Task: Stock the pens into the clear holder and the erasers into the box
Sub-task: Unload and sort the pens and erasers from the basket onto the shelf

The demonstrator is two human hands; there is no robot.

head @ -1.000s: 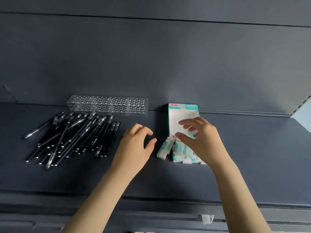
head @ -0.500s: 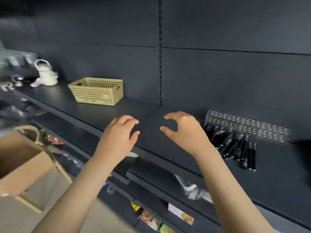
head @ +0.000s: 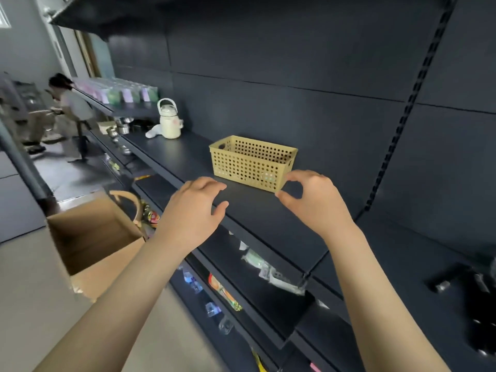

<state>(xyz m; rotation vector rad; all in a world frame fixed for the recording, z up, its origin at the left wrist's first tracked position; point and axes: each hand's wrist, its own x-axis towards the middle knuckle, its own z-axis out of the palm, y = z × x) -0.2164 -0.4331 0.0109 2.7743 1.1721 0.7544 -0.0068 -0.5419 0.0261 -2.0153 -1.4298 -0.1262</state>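
My left hand (head: pixel 194 210) hovers over the front edge of the dark shelf (head: pixel 268 226), fingers apart and empty. My right hand (head: pixel 314 201) hangs to its right, thumb and fingers curled but apart, holding nothing. Blurred black pens (head: pixel 472 304) show at the far right edge of the shelf. The clear holder, the erasers and the eraser box are out of view.
A yellow perforated basket (head: pixel 253 162) stands on the shelf just beyond my hands. Farther left sits a white kettle (head: pixel 169 122). An open cardboard box (head: pixel 91 242) is on the floor at the left. A person (head: pixel 67 103) bends over in the far aisle. Lower shelves hold packaged goods.
The view has swung left, away from the pens, holder and erasers. Both hands left the erasers and now float empty in front of the yellow basket.
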